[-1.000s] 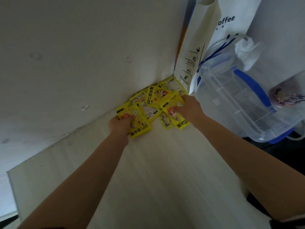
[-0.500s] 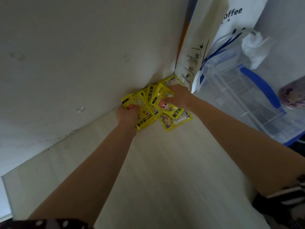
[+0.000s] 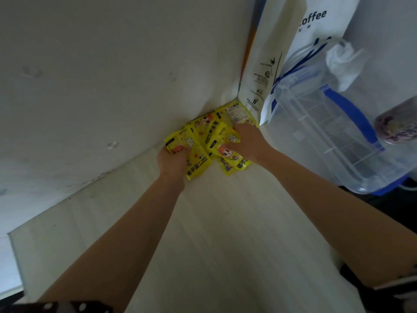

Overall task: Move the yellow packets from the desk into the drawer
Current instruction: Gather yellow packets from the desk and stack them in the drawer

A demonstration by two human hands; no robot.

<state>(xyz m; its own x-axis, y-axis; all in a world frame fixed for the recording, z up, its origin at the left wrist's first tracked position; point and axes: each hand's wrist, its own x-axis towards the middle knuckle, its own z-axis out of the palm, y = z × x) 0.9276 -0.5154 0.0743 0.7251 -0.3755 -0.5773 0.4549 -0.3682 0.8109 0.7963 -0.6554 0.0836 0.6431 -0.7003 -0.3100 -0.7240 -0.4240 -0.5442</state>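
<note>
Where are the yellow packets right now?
Yellow packets: bunched in the desk's far corner, gripped between left hand and right hand, beside the white bag.

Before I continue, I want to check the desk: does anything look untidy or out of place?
The yellow packets lie in a loose, overlapping heap in the desk corner, facing different ways. The left hand and right hand grip them from both sides. Nothing looks spilled or damaged.

Pale desk (image 3: 225, 245): yellow packets (image 3: 203, 141), paper bag (image 3: 266, 71).
</note>
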